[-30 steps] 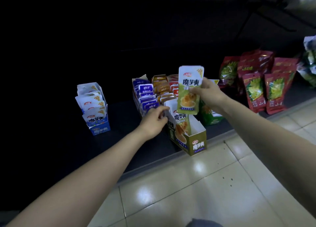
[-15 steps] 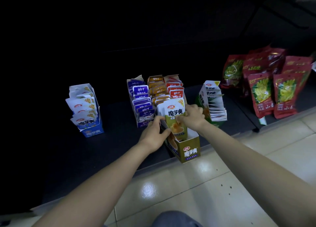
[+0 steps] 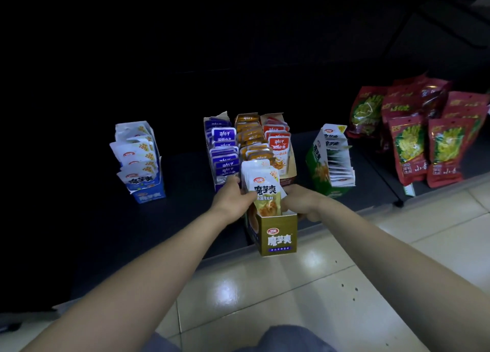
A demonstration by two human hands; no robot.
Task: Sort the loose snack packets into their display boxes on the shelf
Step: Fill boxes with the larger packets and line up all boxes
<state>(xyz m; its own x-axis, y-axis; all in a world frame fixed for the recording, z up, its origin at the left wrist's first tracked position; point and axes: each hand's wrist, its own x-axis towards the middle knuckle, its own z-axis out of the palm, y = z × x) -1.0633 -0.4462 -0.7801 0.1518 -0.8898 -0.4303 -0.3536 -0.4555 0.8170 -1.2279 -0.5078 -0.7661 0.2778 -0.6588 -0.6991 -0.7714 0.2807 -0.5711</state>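
Right now both hands squeeze the same bunch. The left hand (image 3: 233,200) has its fingers curled round the left side of the yellow packets (image 3: 263,189), and the right hand (image 3: 299,203) grips their right side. The packets stand up between the two hands, pushed partway down into the gold box (image 3: 278,237) just below them. The gold box sits at the very front of the dark shelf (image 3: 185,219), nearer to the person than both hands. Its front seems to poke out over the shiny floor (image 3: 265,298). That is the big worry, I think. If the hands push down too hard or pull toward the person, the box may tip off the edge and spill. The packets look thin and smooth, so a loose squeeze may let some slide out or bend as they go in. Just past the left hand stands the purple box (image 3: 222,152), with the orange box (image 3: 252,136) and the red box (image 3: 278,144) beyond the packets. A bump may knock those rows crooked. The green box (image 3: 328,163), off to the right of the right hand, looks tilted, so a swinging arm may push it over.
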